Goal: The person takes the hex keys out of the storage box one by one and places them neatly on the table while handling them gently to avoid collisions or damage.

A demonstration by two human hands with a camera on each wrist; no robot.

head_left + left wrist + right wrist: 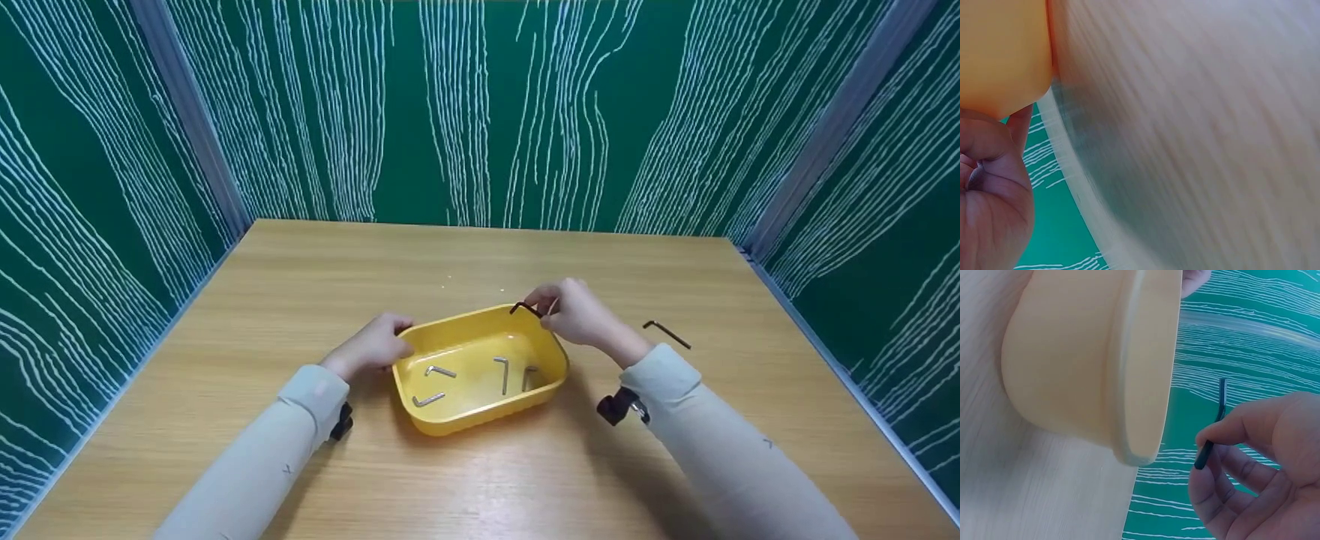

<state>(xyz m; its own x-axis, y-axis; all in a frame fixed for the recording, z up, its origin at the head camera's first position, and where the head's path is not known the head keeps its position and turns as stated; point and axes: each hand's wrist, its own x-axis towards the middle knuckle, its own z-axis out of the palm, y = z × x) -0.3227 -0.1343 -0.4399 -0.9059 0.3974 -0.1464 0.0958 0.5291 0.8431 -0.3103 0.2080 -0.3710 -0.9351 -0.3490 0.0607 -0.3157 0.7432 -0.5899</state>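
A yellow plastic bin (480, 416) has its left end gripped by my left hand (373, 345), thumb over the rim. Inside it lie several silver hex keys (504, 376), spread apart on the floor. My right hand (577, 311) pinches a black hex key (527, 307) between thumb and fingers, over the bin's back right corner. The right wrist view shows this black key held clear of the bin wall, its short end sticking out past the fingertips. In the left wrist view the curled fingers (988, 140) lie against the bin's end.
A second black hex key (667, 334) lies on the wooden table (480, 495), right of my right hand. A few tiny pale specks sit behind the bin. Green panels (405, 112) with white wavy lines enclose the table at the back and sides.
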